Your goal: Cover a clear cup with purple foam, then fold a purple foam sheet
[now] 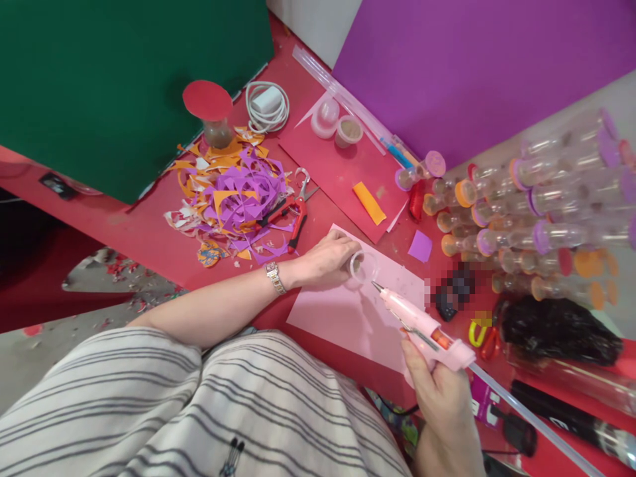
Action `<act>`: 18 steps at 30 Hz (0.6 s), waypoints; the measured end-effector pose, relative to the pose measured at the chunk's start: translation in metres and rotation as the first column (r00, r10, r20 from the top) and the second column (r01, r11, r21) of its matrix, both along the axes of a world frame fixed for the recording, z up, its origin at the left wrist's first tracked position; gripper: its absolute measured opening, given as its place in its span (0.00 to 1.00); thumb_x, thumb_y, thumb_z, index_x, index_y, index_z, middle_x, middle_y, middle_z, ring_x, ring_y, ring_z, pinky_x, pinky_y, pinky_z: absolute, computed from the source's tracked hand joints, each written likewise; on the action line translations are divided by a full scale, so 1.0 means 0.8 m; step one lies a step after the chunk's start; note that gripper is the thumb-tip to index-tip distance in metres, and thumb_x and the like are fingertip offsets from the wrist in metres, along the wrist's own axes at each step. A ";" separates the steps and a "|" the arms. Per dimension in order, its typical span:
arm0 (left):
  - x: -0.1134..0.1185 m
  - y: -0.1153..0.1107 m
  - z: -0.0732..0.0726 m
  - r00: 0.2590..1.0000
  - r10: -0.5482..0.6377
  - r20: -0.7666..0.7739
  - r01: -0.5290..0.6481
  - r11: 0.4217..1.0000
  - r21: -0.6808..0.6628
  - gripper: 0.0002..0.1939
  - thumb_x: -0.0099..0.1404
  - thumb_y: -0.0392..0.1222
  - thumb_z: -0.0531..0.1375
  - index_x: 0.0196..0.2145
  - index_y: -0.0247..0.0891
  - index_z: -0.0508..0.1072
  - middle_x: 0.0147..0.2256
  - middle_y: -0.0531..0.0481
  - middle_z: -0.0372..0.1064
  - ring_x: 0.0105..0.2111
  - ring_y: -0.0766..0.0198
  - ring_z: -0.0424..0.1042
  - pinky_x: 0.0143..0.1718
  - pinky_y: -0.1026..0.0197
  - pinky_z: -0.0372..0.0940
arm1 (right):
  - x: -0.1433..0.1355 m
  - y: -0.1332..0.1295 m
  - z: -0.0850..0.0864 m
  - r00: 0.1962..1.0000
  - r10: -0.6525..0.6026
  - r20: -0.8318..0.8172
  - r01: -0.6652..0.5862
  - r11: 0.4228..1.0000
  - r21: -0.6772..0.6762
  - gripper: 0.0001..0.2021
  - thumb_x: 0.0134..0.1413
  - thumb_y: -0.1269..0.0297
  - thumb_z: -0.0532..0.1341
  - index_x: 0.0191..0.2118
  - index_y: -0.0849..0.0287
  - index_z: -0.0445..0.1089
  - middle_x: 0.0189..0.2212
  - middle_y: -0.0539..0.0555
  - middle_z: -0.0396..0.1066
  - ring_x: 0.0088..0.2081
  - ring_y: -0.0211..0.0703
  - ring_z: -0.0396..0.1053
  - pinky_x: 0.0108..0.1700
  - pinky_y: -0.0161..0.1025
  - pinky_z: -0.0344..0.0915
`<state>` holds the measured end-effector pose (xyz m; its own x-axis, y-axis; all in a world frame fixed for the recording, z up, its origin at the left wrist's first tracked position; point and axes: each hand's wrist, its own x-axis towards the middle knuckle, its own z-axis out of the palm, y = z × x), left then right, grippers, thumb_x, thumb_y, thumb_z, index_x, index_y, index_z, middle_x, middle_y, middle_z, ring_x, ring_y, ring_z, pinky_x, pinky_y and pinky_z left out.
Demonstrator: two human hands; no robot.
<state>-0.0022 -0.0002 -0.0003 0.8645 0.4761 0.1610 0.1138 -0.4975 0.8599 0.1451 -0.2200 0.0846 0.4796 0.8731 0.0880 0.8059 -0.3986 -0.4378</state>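
My left hand, with a watch at its wrist, is closed around a small clear plastic cup over a pink sheet of paper. The cup lies tipped, its round rim facing right. In my right hand is a pink hot glue gun, with a long clear glue stick running out of its back. The gun's metal nozzle points at the cup's rim; whether the two touch I cannot tell.
Left lies a heap of purple and orange paper scraps beside red-handled pruning shears. Several clear bottle-like pieces with coloured ends are stacked at right. Behind are a red sheet, a sand-filled cup and a coiled white cable.
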 end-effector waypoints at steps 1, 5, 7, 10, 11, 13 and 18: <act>0.000 0.000 0.000 1.000 0.003 0.002 -0.003 1.000 0.002 0.03 0.60 0.34 0.57 0.30 0.38 0.65 0.32 0.50 0.68 0.36 0.61 0.65 0.47 0.57 0.62 | 0.000 0.001 0.000 1.000 -0.001 0.001 0.001 1.000 0.003 0.21 0.54 0.42 0.60 0.28 0.57 0.72 0.22 0.55 0.76 0.26 0.47 0.75 0.26 0.39 0.71; 0.001 0.000 -0.003 1.000 0.014 0.011 -0.014 1.000 0.004 0.02 0.60 0.35 0.58 0.31 0.38 0.66 0.32 0.48 0.68 0.37 0.61 0.65 0.46 0.56 0.62 | 0.000 0.004 0.002 1.000 0.008 -0.001 -0.008 1.000 0.000 0.20 0.55 0.43 0.60 0.29 0.57 0.72 0.21 0.55 0.75 0.25 0.47 0.75 0.26 0.40 0.71; 0.001 0.000 -0.004 1.000 0.012 0.018 -0.012 1.000 -0.002 0.03 0.60 0.35 0.59 0.31 0.38 0.66 0.32 0.48 0.69 0.37 0.61 0.65 0.46 0.56 0.62 | 0.000 0.005 0.002 1.000 0.009 0.006 -0.009 1.000 0.003 0.21 0.55 0.42 0.60 0.29 0.57 0.72 0.21 0.55 0.75 0.25 0.47 0.75 0.26 0.40 0.71; 0.002 0.000 -0.004 1.000 0.007 0.017 -0.007 1.000 0.001 0.03 0.60 0.34 0.59 0.31 0.38 0.65 0.32 0.49 0.69 0.36 0.61 0.64 0.46 0.56 0.62 | 0.000 0.007 0.002 1.000 -0.010 0.025 0.010 1.000 0.015 0.23 0.54 0.39 0.59 0.28 0.57 0.73 0.21 0.56 0.75 0.24 0.48 0.75 0.25 0.40 0.71; 0.002 0.000 -0.004 1.000 0.007 0.015 -0.007 1.000 0.005 0.03 0.60 0.34 0.59 0.31 0.38 0.65 0.32 0.49 0.69 0.36 0.61 0.64 0.46 0.56 0.62 | 0.000 0.008 0.002 0.999 -0.017 0.028 0.017 1.000 0.016 0.24 0.53 0.38 0.59 0.28 0.57 0.73 0.21 0.56 0.76 0.25 0.48 0.75 0.26 0.40 0.72; 0.002 0.000 -0.004 1.000 0.009 0.010 -0.009 1.000 0.011 0.03 0.59 0.33 0.58 0.31 0.37 0.66 0.33 0.49 0.69 0.37 0.61 0.64 0.46 0.56 0.62 | 0.000 0.010 0.002 0.999 -0.026 0.031 0.026 1.000 0.016 0.25 0.52 0.37 0.59 0.28 0.57 0.74 0.23 0.57 0.77 0.25 0.49 0.76 0.27 0.41 0.73; 0.001 0.000 -0.003 1.000 0.002 0.019 -0.002 1.000 0.010 0.03 0.60 0.32 0.58 0.31 0.36 0.66 0.33 0.48 0.69 0.37 0.61 0.64 0.47 0.57 0.62 | 0.001 0.013 0.002 0.999 -0.039 0.008 0.039 0.999 0.011 0.27 0.51 0.34 0.58 0.28 0.56 0.74 0.22 0.57 0.77 0.25 0.49 0.75 0.28 0.41 0.73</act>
<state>-0.0015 -0.0005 -0.0023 0.8605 0.4758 0.1822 0.0985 -0.5062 0.8568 0.1457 -0.2092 0.0863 0.5126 0.8527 0.1012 0.7932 -0.4251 -0.4360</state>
